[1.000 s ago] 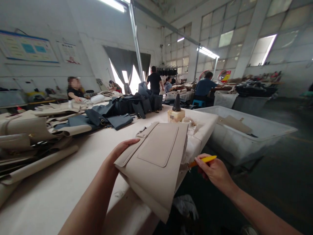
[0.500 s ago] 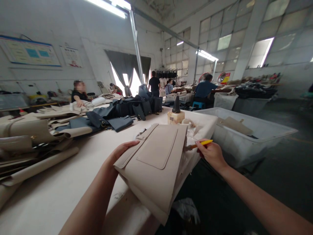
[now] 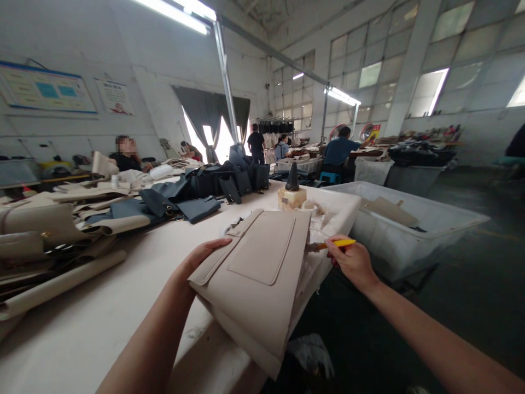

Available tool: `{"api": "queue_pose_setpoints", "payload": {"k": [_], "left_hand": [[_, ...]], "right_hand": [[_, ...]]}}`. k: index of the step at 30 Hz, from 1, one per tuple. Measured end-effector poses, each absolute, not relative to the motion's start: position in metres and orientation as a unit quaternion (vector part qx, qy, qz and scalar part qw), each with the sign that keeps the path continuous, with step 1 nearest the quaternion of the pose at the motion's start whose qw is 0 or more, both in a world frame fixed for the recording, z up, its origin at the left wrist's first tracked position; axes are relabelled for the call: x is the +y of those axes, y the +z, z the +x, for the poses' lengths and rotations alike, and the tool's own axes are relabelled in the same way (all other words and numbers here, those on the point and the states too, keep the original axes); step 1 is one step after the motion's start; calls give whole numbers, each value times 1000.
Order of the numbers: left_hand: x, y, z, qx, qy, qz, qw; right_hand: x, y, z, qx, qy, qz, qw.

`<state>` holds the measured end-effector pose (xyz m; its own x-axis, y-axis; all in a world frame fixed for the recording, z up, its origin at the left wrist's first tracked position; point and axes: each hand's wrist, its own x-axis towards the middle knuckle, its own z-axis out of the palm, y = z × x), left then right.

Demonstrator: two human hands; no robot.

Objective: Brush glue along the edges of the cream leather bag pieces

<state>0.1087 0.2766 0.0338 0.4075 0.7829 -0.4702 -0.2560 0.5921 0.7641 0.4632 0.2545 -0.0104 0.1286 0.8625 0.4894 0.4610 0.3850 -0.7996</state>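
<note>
My left hand (image 3: 196, 261) grips the left edge of a beige leather bag panel (image 3: 258, 279) with a sewn-on pocket, thumb on top, holding it tilted over the near corner of the white table (image 3: 102, 312). My right hand (image 3: 348, 260) is closed on a yellow-handled tool (image 3: 334, 244). Its tip touches the panel's right edge near the top. The panel's lower end hangs past the table edge.
Beige panels (image 3: 53, 224) and dark blue bag parts (image 3: 192, 197) are piled along the table's left and far side. A glue pot with a black cone (image 3: 292, 191) stands behind the panel. A large white bin (image 3: 410, 230) stands on the right. Other people work at distant tables.
My right hand rose with the yellow tool from below the panel's right edge up to its upper right edge. My left hand and the panel stayed nearly still.
</note>
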Motion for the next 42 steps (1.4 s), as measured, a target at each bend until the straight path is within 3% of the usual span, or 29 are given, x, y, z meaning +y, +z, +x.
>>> {"api": "queue_pose_setpoints", "payload": {"k": [21, 28, 37, 42], "left_hand": [[277, 32, 109, 439, 335, 318, 771], [276, 31, 110, 449, 341, 316, 763], [278, 27, 107, 447, 352, 318, 759], [278, 26, 108, 456, 354, 314, 754]], "right_hand": [[161, -32, 428, -590, 434, -488, 474], [176, -29, 439, -588, 344, -522, 513], [137, -43, 424, -597, 449, -486, 453], [160, -40, 435, -593, 378, -506, 500]]}}
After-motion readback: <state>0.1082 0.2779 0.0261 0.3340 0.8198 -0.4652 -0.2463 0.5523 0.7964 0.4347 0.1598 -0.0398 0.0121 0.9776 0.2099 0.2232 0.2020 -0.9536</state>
